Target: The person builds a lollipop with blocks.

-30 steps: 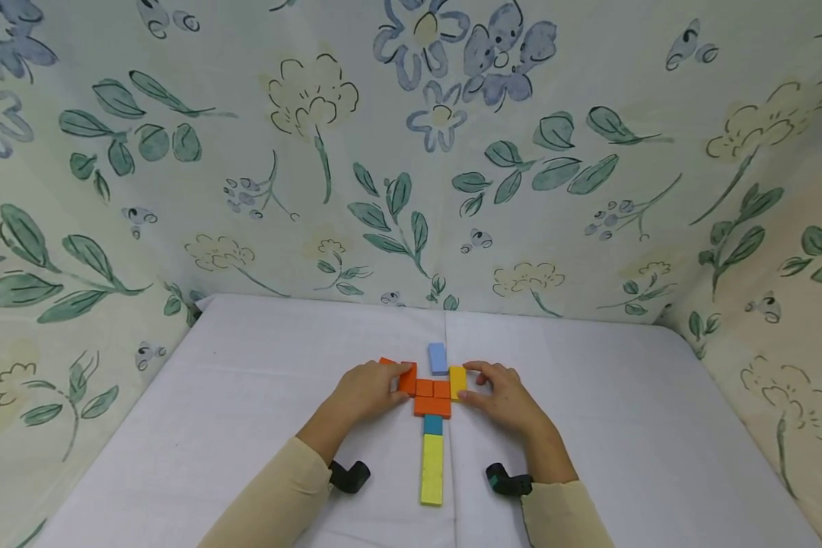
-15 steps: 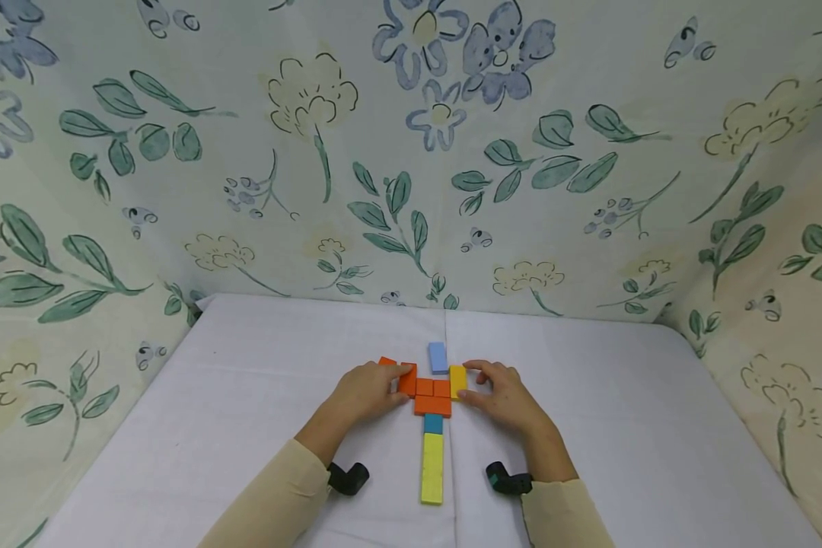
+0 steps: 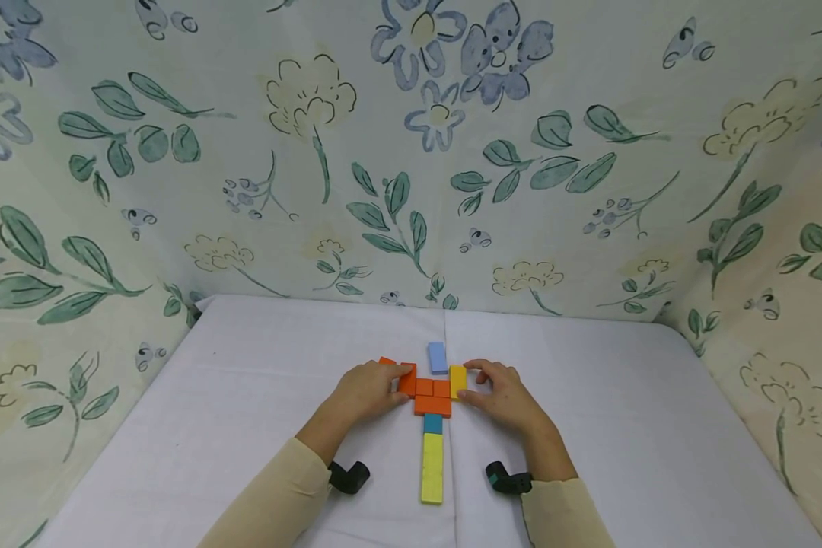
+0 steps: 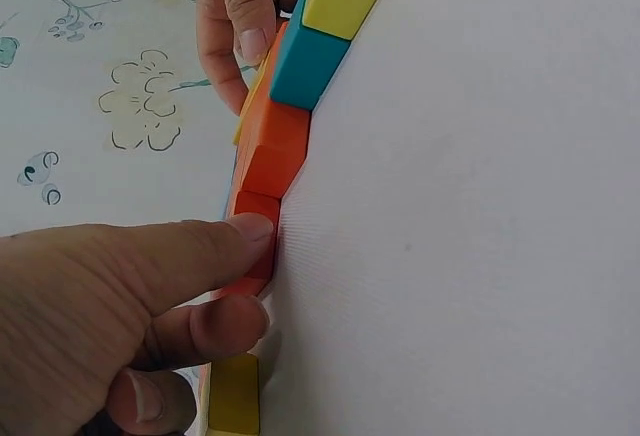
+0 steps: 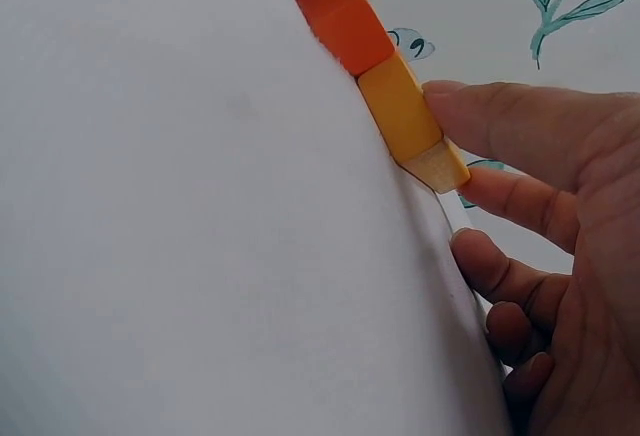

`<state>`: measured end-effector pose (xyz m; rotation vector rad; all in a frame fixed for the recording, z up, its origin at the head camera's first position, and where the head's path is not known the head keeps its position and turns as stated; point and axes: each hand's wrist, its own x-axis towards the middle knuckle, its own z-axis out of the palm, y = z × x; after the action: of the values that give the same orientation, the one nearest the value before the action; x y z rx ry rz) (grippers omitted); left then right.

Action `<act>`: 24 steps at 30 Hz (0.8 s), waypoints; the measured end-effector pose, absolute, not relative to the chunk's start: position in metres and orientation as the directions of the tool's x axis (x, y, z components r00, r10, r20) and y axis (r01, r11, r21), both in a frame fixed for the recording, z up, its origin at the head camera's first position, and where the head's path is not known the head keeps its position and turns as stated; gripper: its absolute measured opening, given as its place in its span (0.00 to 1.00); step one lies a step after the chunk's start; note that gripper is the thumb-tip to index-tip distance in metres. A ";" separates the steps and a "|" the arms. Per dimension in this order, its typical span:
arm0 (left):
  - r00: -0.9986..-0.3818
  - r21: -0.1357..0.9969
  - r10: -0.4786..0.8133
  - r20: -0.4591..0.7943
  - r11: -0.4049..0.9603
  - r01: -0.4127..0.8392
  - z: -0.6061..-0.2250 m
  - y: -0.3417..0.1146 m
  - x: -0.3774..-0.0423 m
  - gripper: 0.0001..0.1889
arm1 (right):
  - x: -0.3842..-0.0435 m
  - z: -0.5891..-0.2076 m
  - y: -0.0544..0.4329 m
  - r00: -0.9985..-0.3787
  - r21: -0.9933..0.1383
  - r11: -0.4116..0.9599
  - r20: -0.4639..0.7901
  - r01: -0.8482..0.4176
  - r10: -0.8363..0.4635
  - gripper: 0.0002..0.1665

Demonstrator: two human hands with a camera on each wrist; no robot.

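Observation:
Toy blocks lie flat in a figure on the white table. My left hand (image 3: 366,392) pinches a red-orange block (image 3: 408,380) at the figure's left side, thumb at its near end. On the opposite side, my right hand (image 3: 503,396) holds an amber block (image 3: 457,382) between thumb and index finger, its other fingers curled beside it in the right wrist view. Between these blocks sit two small orange blocks (image 3: 425,387), above a wider orange block (image 3: 432,406). Below come a teal block (image 3: 433,424) and a long yellow strip (image 3: 432,468). A light blue block (image 3: 437,358) tops the figure.
Another red-orange block (image 3: 387,360) shows behind the left hand, mostly hidden. In the left wrist view a dark yellow block (image 4: 233,394) appears under the left fingers. A flowered cloth (image 3: 397,152) rises behind the white-covered table (image 3: 281,335).

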<state>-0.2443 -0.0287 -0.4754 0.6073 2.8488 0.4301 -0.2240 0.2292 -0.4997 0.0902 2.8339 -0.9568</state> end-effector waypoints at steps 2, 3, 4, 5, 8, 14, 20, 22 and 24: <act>-0.896 0.319 0.425 -0.131 0.874 0.368 -0.475 -0.028 -0.244 0.30 | -0.224 -0.500 0.229 -0.987 -0.599 0.794 -0.161 0.106 0.010 0.33; -0.896 0.319 0.424 -0.134 0.874 0.366 -0.475 -0.028 -0.244 0.30 | -0.224 -0.500 0.229 -0.987 -0.601 0.791 -0.163 0.108 0.011 0.33; -0.895 0.321 0.424 -0.137 0.874 0.365 -0.475 -0.028 -0.244 0.30 | -0.224 -0.500 0.229 -0.986 -0.603 0.790 -0.164 0.109 0.012 0.33; -0.895 0.322 0.423 -0.140 0.875 0.362 -0.474 -0.028 -0.244 0.30 | -0.224 -0.500 0.230 -0.986 -0.606 0.788 -0.166 0.112 0.013 0.33; -0.896 0.320 0.421 -0.140 0.876 0.362 -0.473 -0.027 -0.243 0.30 | -0.225 -0.500 0.230 -0.986 -0.609 0.785 -0.166 0.113 0.013 0.33; -0.896 0.321 0.416 -0.155 0.879 0.352 -0.475 -0.028 -0.243 0.31 | -0.224 -0.500 0.229 -0.987 -0.605 0.788 -0.159 0.110 0.016 0.32; -0.917 0.390 0.366 -0.159 0.876 0.282 -0.472 -0.041 -0.243 0.33 | -0.223 -0.500 0.227 -0.985 -0.606 0.785 -0.170 0.127 0.028 0.32; -0.930 0.419 0.336 -0.145 0.873 0.250 -0.471 -0.048 -0.244 0.34 | -0.223 -0.500 0.227 -0.985 -0.607 0.783 -0.172 0.132 0.033 0.33; -0.943 0.429 0.301 -0.142 0.877 0.215 -0.471 -0.056 -0.245 0.35 | -0.223 -0.500 0.227 -0.985 -0.609 0.782 -0.172 0.133 0.034 0.33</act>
<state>-0.2452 -0.0563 -0.4707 0.3955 2.8435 0.6151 -0.2230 0.2272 -0.5000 0.1328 2.8214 -0.9807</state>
